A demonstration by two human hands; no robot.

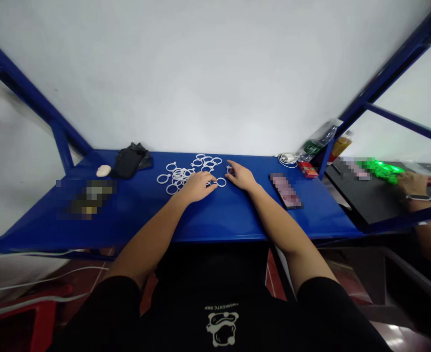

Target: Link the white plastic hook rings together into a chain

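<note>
Right fingers (234, 166) partly hide one white ring (228, 170); whether they or left fingers (208, 177) grip, I can't tell.

Your left forearm (155, 229) and right forearm (278, 221) reach forward, converging. Your left hand (197, 187) is palm-down, its fingers (208, 179) bent toward your right hand (242, 177), which curls inward, near but apart.

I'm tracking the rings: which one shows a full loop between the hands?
The white ring just right of the left hand's fingertips, right of the pile. Another ring, nearer the right hand, is partly hidden by its fingers.
</note>
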